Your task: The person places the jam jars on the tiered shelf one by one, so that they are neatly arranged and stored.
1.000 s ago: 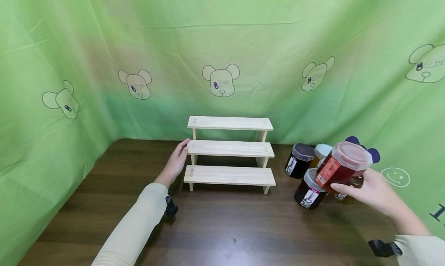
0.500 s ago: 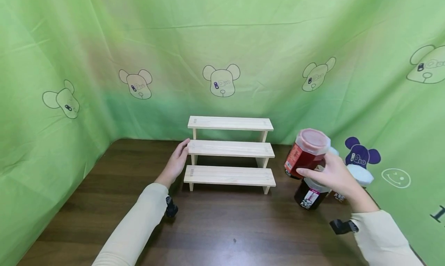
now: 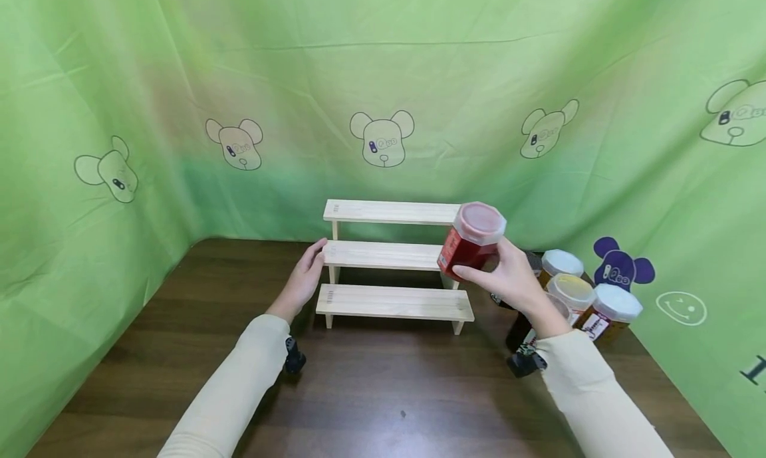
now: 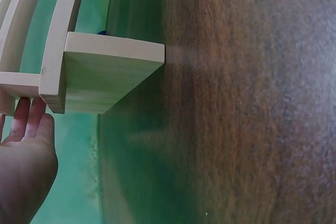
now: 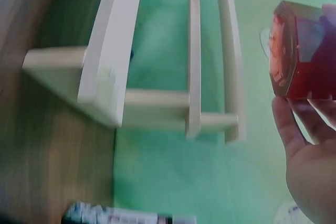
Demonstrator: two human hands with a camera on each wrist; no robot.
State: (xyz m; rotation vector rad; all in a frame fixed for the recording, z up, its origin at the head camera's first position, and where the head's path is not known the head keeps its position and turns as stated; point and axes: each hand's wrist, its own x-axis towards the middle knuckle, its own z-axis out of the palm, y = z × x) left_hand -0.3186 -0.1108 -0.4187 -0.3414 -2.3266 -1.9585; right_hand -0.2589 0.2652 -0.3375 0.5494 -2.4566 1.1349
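Observation:
My right hand (image 3: 517, 282) grips a red jar (image 3: 467, 248) with a clear octagonal lid, thumb on its near side. The jar is held tilted in the air, overlapping the right end of the shelf's upper steps in the head view. In the right wrist view the jar (image 5: 310, 72) appears apart from the shelf, the fingers wrapped along it. A pale three-step wooden shelf (image 3: 395, 300) stands on the table with bare steps. Against its left end, by the middle step, rests my left hand (image 3: 299, 282); in the left wrist view its extended fingers (image 4: 34, 116) touch the wood.
Right of the shelf several jars stand grouped: a dark one (image 3: 518, 330) partly behind my wrist, a yellow-lidded one (image 3: 571, 290) and white-lidded ones, one nearest the right (image 3: 616, 305). Green printed cloth (image 3: 383, 59) hangs behind and beside the brown wooden table (image 3: 359, 391).
My right hand has carried the red jar leftward from above the jar group to the shelf's right end, uncovering jars behind it. The left hand has stayed at the shelf's side.

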